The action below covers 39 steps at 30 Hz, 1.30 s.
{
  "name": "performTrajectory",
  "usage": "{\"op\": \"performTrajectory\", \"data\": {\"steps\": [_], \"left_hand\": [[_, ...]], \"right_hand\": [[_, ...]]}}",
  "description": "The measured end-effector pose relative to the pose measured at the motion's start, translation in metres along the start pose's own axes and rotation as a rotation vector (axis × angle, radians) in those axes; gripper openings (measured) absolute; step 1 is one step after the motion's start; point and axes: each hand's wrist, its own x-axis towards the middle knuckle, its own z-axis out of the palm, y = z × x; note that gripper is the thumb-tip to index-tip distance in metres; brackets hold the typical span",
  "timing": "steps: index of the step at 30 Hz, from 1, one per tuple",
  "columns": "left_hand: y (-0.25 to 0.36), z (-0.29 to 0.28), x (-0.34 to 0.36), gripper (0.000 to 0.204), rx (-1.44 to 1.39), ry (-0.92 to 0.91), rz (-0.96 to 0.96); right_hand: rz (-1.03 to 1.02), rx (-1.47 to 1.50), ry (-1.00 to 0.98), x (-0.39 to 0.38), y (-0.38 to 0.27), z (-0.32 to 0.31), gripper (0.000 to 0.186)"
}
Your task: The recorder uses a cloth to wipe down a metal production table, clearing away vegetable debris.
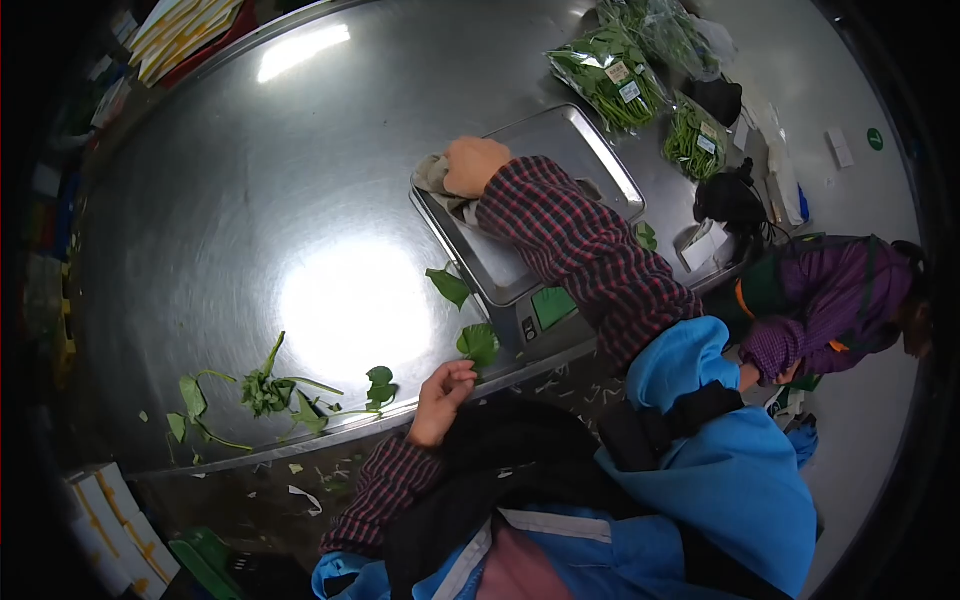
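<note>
My right hand (475, 166) is closed on a grey cloth (432, 175), pressed at the far left corner of a shallow metal tray (495, 262). The right forearm, in a checked sleeve, reaches across the tray and hides part of it. My left hand (440, 400) is at the table's near edge, its thumb and fingers pinched at the lower rim of a round green leaf (478, 343). Another green leaf (449, 287) lies beside the tray. Under the tray's near side shows a scale with a green display (553, 306).
Loose leafy stems (265, 390) lie on the steel table (190, 230) at near left. Bagged greens (612, 80) and a smaller bag of greens (694, 142) stand at far right. A person in a purple sleeve (830, 290) is at the right. Scraps litter the floor (330, 480).
</note>
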Motion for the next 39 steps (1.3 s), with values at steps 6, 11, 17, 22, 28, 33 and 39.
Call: {"op": "performTrajectory", "data": {"steps": [6,11,17,22,28,33,39], "left_hand": [[-0.003,0.001,0.000,0.030,-0.022,0.027,0.012],[-0.003,0.002,-0.001,0.030,0.003,-0.034,0.035],[0.001,-0.004,-0.005,0.027,0.046,-0.033,0.020],[0.002,0.002,0.002,0.029,0.037,-0.055,-0.030],[0.005,0.010,0.012,0.027,0.061,-0.101,-0.076],[0.008,0.027,0.022,0.031,0.080,-0.090,-0.126],[-0.009,0.056,0.039,0.043,0.105,0.123,0.001]], "right_hand": [[0.053,0.163,0.022,0.003,0.006,0.001,0.032],[-0.386,0.244,-0.733,0.000,0.022,-0.006,0.047],[-0.283,0.764,-0.689,-0.057,0.072,-0.076,0.054],[0.004,0.343,0.091,-0.035,0.065,-0.016,0.053],[-0.337,0.509,-0.285,-0.113,0.059,0.008,0.046],[-0.047,0.635,-0.043,-0.052,0.186,-0.053,0.038],[0.210,0.144,0.528,0.004,0.165,0.001,0.048]]}}
